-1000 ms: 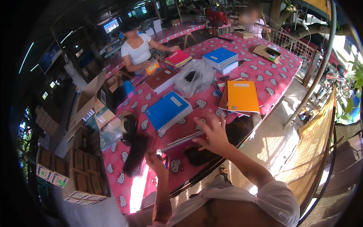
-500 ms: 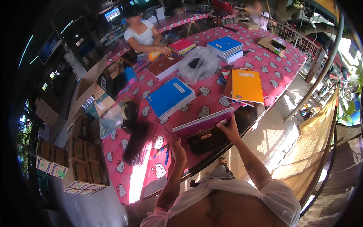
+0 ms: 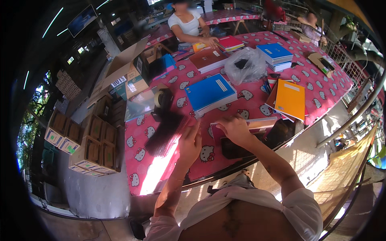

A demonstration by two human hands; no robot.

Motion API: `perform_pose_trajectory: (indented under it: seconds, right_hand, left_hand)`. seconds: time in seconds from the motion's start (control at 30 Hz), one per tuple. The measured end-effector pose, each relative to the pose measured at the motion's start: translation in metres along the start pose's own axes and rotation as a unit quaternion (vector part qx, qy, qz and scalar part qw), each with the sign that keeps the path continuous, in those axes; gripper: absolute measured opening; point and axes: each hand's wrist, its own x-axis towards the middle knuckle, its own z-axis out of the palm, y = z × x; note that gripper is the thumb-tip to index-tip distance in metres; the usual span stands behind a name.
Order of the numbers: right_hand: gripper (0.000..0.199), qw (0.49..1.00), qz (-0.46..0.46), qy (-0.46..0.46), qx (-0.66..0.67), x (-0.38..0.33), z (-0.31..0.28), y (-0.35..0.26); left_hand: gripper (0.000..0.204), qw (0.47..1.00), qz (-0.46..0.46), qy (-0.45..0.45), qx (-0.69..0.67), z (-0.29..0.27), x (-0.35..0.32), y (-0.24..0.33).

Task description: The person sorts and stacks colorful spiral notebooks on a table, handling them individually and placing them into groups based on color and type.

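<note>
My right hand grips the left end of a pink notebook that lies on the pink patterned tablecloth near the table's front edge. My left hand is raised just left of it, fingers together, palm toward the notebook; whether it touches the book is unclear. A stack of blue notebooks lies just beyond my hands. An orange notebook rests on other books to the right. A black mesh item lies left of my left hand.
A tape dispenser and an open cardboard box stand at the table's left. A clear plastic bag, a blue book stack and a brown book lie farther back. A person in white reaches for red books. Boxes are stacked on the floor at left.
The pink notebook has come down flat near the table's front edge under my right hand. My left hand has risen beside it. The view has tilted toward the table.
</note>
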Motion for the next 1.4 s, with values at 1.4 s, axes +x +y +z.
perform_pose_trajectory:
  seconds: [1.4]
  right_hand:
    - [0.016,0.987,0.027,-0.114,0.108,0.01,-0.019,0.013]
  left_hand:
    - [0.023,0.97,0.014,-0.236,-0.055,0.011,0.044,-0.019]
